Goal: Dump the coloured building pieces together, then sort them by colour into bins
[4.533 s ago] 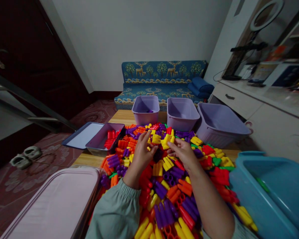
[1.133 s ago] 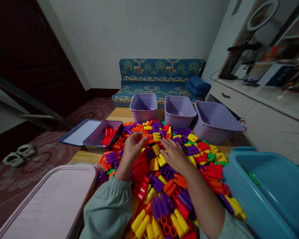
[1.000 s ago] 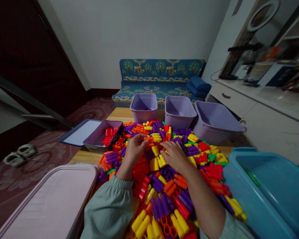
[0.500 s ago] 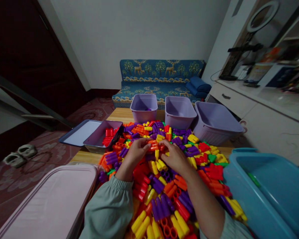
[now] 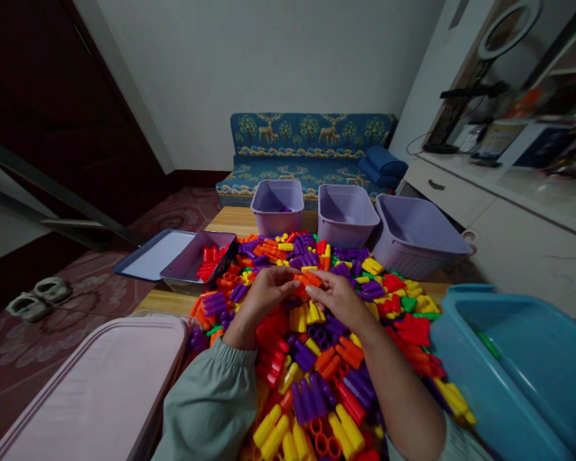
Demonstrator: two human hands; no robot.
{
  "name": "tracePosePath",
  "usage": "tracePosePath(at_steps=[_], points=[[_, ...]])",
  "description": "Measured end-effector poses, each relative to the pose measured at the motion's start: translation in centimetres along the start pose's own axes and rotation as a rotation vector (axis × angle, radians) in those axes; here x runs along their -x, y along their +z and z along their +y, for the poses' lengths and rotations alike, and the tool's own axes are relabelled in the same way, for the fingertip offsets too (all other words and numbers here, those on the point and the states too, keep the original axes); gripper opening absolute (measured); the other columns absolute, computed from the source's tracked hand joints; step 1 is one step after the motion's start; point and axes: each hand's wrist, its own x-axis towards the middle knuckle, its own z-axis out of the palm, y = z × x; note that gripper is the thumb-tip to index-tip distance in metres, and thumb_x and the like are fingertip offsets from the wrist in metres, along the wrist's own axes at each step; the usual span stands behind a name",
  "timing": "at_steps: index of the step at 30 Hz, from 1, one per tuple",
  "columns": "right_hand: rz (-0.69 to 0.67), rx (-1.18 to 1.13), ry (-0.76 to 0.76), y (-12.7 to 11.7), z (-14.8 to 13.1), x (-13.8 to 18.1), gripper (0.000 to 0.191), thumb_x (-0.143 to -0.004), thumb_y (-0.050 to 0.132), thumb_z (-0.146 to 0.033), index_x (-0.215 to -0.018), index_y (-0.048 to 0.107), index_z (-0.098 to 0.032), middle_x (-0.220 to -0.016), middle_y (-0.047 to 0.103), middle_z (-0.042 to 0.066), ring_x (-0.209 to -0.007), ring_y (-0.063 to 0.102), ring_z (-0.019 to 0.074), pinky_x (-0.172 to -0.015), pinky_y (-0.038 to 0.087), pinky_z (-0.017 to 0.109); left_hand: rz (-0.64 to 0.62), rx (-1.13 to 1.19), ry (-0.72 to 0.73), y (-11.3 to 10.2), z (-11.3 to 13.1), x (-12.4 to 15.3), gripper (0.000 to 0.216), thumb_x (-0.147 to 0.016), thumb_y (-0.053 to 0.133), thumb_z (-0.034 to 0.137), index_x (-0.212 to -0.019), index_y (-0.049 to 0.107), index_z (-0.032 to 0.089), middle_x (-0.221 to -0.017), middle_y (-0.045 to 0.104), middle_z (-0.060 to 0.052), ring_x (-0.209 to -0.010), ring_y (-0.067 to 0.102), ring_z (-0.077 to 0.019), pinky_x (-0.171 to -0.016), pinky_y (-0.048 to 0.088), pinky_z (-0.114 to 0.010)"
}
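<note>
A big heap of plastic tube blocks in red, orange, yellow, purple and green covers the low wooden table. My left hand and my right hand meet above the middle of the heap. Both pinch an orange block piece between their fingertips, lifted just off the pile. Yellow and purple blocks lie right under the hands.
Three lilac bins stand along the far edge, the left bin holding a purple piece. A lilac tray with red blocks sits at left beside a blue lid. A pink lid lies near left, a blue tub near right.
Both hands lay spread on the pile a second ago. They have since drawn together, closed on orange pieces and raised them slightly off the heap.
</note>
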Motion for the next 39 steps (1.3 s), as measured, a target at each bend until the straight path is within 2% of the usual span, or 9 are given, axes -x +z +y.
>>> tracePosePath(at_steps=[5, 8, 11, 13, 18, 21, 27, 33, 39], points=[[0.09, 0.223, -0.036, -0.4, -0.2, 0.2, 0.043, -0.079, 0.065, -0.034, -0.118, 0.066, -0.018, -0.106, 0.067, 0.009, -0.076, 0.062, 0.0165, -0.053, 0.048, 0.024, -0.048, 0.006, 0.024, 0.4, 0.3, 0.3, 0.058, -0.059, 0.086, 0.047, -0.101, 0.072, 0.01, -0.09, 0.076, -0.01, -0.075, 0.069, -0.0197, -0.07, 0.055, -0.029], [0.093, 0.2, -0.002, -0.2, -1.0, 0.4, 0.044, -0.08, 0.063, -0.032, -0.122, 0.064, -0.018, -0.098, 0.07, 0.007, -0.072, 0.064, 0.0161, -0.053, 0.049, 0.024, -0.05, 0.029, 0.055, 0.6, 0.4, 0.4, 0.059, -0.061, 0.085, 0.047, -0.104, 0.071, 0.01, -0.091, 0.075, -0.009, -0.075, 0.069, -0.0183, -0.07, 0.055, -0.028], [0.097, 0.08, 0.023, -0.2, -1.3, 0.3, 0.044, -0.078, 0.065, -0.031, -0.12, 0.064, -0.017, -0.078, 0.069, 0.002, -0.061, 0.063, 0.0144, -0.053, 0.05, 0.025, -0.038, 0.052, 0.082, 0.8, 0.4, 0.4, 0.055, -0.064, 0.084, 0.045, -0.106, 0.069, 0.012, -0.096, 0.074, -0.009, -0.073, 0.069, -0.0162, -0.071, 0.055, -0.027], [0.162, 0.013, -0.001, -0.6, -1.4, 0.2, 0.042, -0.075, 0.069, -0.032, -0.115, 0.066, -0.018, -0.072, 0.068, 0.0, -0.058, 0.061, 0.0143, -0.052, 0.049, 0.025, -0.037, 0.062, 0.101, 0.8, 0.4, 0.4, 0.052, -0.066, 0.083, 0.043, -0.107, 0.069, 0.014, -0.105, 0.072, -0.01, -0.077, 0.069, -0.0163, -0.073, 0.055, -0.028], [0.455, -0.17, -0.071, -3.4, -1.2, 0.0, 0.038, -0.067, 0.078, -0.041, -0.095, 0.067, -0.017, -0.061, 0.06, -0.004, -0.052, 0.052, 0.0112, -0.048, 0.045, 0.023, 0.021, -0.043, 0.115, 0.6, 0.4, 0.3, 0.048, -0.067, 0.082, 0.043, -0.104, 0.07, 0.014, -0.109, 0.071, -0.012, -0.083, 0.07, -0.0197, -0.071, 0.055, -0.027], [0.628, -0.362, -0.138, -5.5, -1.1, -0.5, 0.037, -0.065, 0.081, -0.043, -0.085, 0.065, -0.018, -0.068, 0.063, -0.002, -0.054, 0.052, 0.0091, -0.05, 0.046, 0.021, 0.021, -0.084, 0.116, 0.6, 0.2, 0.2, 0.047, -0.067, 0.08, 0.043, -0.102, 0.071, 0.014, -0.105, 0.072, -0.012, -0.084, 0.07, -0.0206, -0.07, 0.054, -0.027], [0.856, -0.694, -0.134, -8.7, -2.2, -2.7, 0.006, -0.08, 0.067, -0.02, -0.079, 0.062, -0.02, -0.073, 0.065, -0.001, -0.061, 0.059, 0.0064, -0.056, 0.05, 0.016, 0.054, -0.123, 0.109, 0.6, -0.2, -0.1, 0.045, -0.068, 0.079, 0.043, -0.101, 0.072, 0.012, -0.1, 0.073, -0.012, -0.082, 0.068, -0.02, -0.068, 0.053, -0.027], [0.997, -1.044, -0.107, -10.6, -4.8, -4.7, 0.017, -0.093, 0.05, -0.011, -0.08, 0.059, -0.018, -0.076, 0.062, -0.001, -0.061, 0.058, 0.004, -0.056, 0.049, 0.013, 0.065, -0.144, 0.117, 0.6, -0.1, -0.1, 0.042, -0.067, 0.079, 0.04, -0.098, 0.073, 0.012, -0.097, 0.074, -0.011, -0.078, 0.067, -0.0189, -0.067, 0.052, -0.026], [1.08, -1.156, -0.117, -12.0, -5.6, -5.4, 0.023, -0.093, 0.045, -0.008, -0.075, 0.052, -0.02, -0.07, 0.058, -0.005, -0.054, 0.053, 0.0022, -0.056, 0.046, 0.012, 0.059, -0.175, 0.127, 0.4, -0.4, -0.1, 0.039, -0.07, 0.077, 0.037, -0.099, 0.072, 0.012, -0.094, 0.074, -0.011, -0.077, 0.067, -0.0189, -0.068, 0.052, -0.027]])
